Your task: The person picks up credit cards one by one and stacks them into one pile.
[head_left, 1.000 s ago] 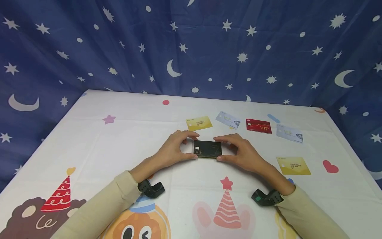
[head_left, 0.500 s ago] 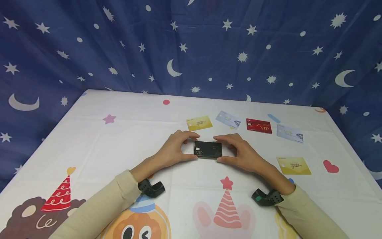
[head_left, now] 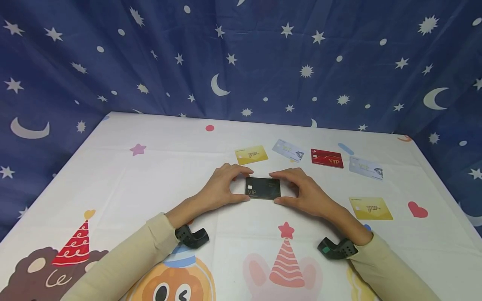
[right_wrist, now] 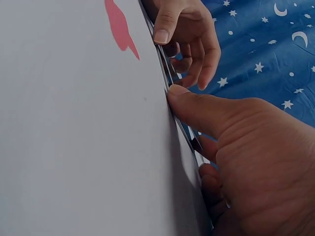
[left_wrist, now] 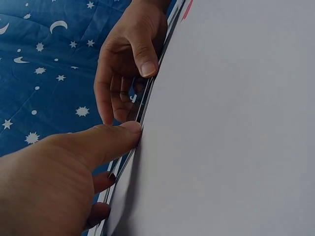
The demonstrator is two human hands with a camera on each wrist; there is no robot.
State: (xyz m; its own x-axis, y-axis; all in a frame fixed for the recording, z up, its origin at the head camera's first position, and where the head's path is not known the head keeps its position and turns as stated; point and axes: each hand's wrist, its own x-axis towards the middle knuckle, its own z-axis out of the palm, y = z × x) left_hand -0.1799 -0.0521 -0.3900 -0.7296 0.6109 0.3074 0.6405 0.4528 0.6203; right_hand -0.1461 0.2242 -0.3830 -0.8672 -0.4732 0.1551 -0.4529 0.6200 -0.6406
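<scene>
In the head view a black VIP card (head_left: 262, 189) lies face up near the middle of the table, between both hands. The left hand (head_left: 220, 190) holds its left end, thumb at the near corner and index finger at the far one. Mirroring this, the right hand (head_left: 306, 191) holds the right end the same way. From the left wrist, the left thumb (left_wrist: 115, 140) meets the near edge, low over the white cloth; the right thumb (right_wrist: 197, 105) does likewise in the right wrist view. Both wrist views show the card only as a thin edge.
Behind the hands lie a gold card (head_left: 251, 155), a silver card (head_left: 288, 150), a red card (head_left: 326, 159) and another silver card (head_left: 366, 168). A second gold card (head_left: 370, 208) lies right of the right forearm. The white tablecloth (head_left: 169, 167) has printed cartoons; a blue curtain (head_left: 260, 54) hangs behind.
</scene>
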